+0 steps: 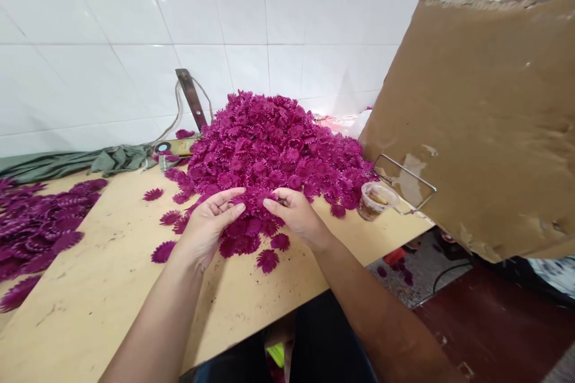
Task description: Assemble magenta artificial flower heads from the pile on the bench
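A tall heap of magenta flower-shaped pieces [269, 143] stands at the middle of the table against the tiled wall. At its front edge, my left hand [211, 218] has thumb and forefinger pinched on a magenta flower piece. Just to the right, my right hand [294, 212] pinches with thumb and forefinger on what looks like a magenta flower piece too. Whether both hands hold one piece or two is hard to tell against the heap. Loose flower pieces [268, 260] lie on the table below and left of my hands.
More magenta pieces [45, 221] are piled at the left. A clear plastic cup [376, 200] stands right of the heap beside a wire handle [406, 182] and a large cardboard sheet [485, 125]. Green cloth [112, 158] and a metal bar [192, 97] are at the back left.
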{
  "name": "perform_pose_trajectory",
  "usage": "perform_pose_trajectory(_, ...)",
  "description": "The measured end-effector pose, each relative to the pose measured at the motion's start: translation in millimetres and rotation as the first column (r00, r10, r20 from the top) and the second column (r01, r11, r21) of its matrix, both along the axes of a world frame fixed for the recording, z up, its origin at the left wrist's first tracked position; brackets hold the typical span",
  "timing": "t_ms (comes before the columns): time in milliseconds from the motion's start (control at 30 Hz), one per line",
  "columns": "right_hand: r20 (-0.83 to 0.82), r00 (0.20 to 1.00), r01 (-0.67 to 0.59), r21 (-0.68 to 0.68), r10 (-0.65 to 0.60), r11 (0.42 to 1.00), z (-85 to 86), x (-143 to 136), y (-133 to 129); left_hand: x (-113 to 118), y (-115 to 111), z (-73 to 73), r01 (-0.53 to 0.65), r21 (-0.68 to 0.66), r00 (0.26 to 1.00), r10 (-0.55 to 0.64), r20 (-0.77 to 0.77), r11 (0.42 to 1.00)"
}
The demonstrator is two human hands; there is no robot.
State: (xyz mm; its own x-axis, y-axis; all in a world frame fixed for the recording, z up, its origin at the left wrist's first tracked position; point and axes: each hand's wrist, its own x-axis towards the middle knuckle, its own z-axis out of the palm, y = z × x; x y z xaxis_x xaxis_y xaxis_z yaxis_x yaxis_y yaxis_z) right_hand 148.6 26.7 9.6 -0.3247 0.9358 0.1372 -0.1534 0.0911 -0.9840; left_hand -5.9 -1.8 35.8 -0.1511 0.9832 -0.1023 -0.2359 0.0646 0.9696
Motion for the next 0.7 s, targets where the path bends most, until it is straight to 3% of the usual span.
perform_pose_trajectory(200, -0.110, 0.984, -0.146, -0.035, 0.141, 0.989, 4.3, -3.1, -3.5, 4.1, 2.3, -2.0, 0.013, -0.007, 0.998, -0.013, -0.058, 1.000)
perform_pose_trajectory(433, -0.146, 0.971, -0.201, -0.083, 0.188, 0.976, 4.7, -13.5, -2.6, 6.2, 7.1, -6.7, -0.021, -0.018, 0.996, 0.020, -0.089, 1.000)
perform_pose_trajectory(700, -0.222, 0.974, -0.080, -0.169, 0.041, 0.982, 3.7, -25.5, 4.9, 13.9, 4.6, -4.6, 0.011, 0.002, 1.000, -0.011, -0.009, 1.000)
